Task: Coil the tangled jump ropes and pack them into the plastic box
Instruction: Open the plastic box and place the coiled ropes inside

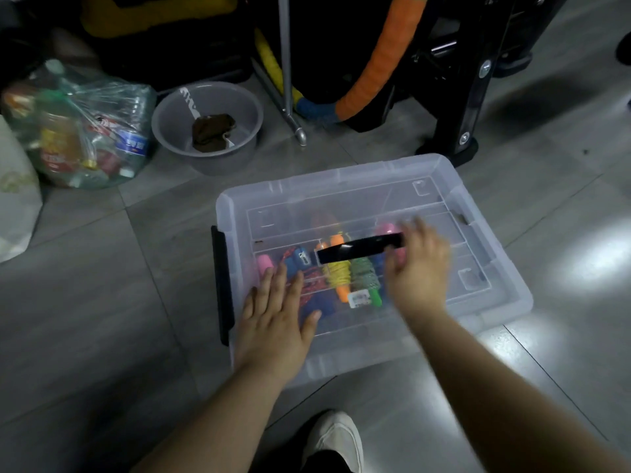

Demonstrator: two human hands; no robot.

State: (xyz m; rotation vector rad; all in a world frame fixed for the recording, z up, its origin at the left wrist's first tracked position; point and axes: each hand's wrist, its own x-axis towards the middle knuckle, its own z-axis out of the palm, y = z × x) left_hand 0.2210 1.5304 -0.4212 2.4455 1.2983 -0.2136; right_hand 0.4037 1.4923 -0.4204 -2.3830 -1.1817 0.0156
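The clear plastic box [495,302] stands on the grey tile floor with its clear lid [341,187] on top. Through the lid I see coiled jump ropes: a yellow one with orange handles [338,272], a green one [363,273] and a blue and red one [309,285]. My left hand [273,322] lies flat on the lid's near left corner, fingers straight. My right hand [420,268], blurred, holds the right end of a loose black clip bar [358,249] above the lid. A matching black clip [222,288] sits on the box's left side.
Behind the box are a grey basin [170,117] with a brown cloth, a plastic bag of bottles [82,131], a metal pole [290,97], an orange padded tube [375,56] and a black frame [461,107]. My white shoe [336,438] is near the front.
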